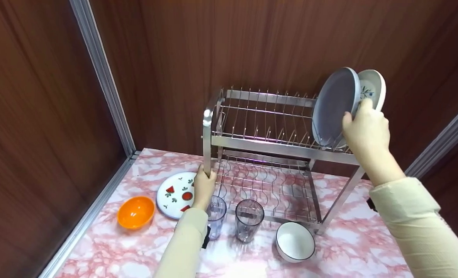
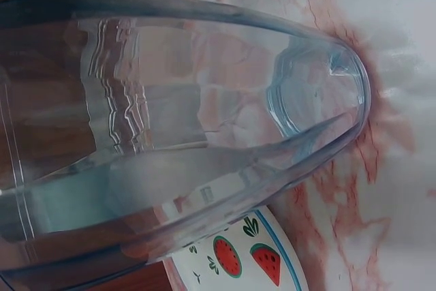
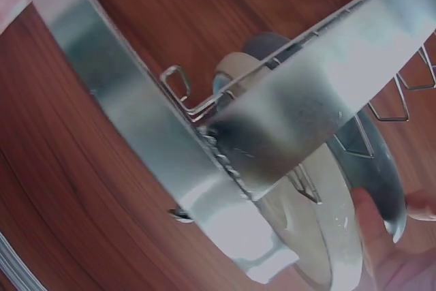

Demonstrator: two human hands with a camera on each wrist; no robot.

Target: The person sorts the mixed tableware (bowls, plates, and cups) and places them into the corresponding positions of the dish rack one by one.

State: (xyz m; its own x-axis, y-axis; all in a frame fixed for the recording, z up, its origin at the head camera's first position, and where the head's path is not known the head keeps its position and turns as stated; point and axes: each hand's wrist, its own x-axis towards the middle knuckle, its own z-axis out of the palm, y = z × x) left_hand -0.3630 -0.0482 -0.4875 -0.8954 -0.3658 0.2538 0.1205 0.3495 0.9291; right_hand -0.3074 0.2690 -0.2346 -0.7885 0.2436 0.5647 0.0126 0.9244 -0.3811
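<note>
My right hand (image 1: 368, 129) pinches the edge of a grey plate (image 1: 335, 104), thumb on its near face and fingers behind. The plate stands upright in the right end of a metal dish rack (image 1: 283, 148)'s top tier. Just right of it, a white plate (image 1: 377, 87) with a blue-and-green sprig stands partly hidden. From below, in the right wrist view, both the grey plate (image 3: 378, 175) and the pale plate (image 3: 327, 223) show between the rack's wires. My left hand (image 1: 204, 187) grips the rack's left front upright, above a clear bluish glass (image 1: 216, 216).
On the pink marbled table, an orange bowl (image 1: 136, 212) and a watermelon-print plate (image 1: 175, 197) lie left of the rack. A dark tinted glass (image 1: 248, 222) and a white bowl (image 1: 295, 241) with a dark rim stand before it. Brown wood-grain panels (image 1: 167, 58) enclose the back and sides.
</note>
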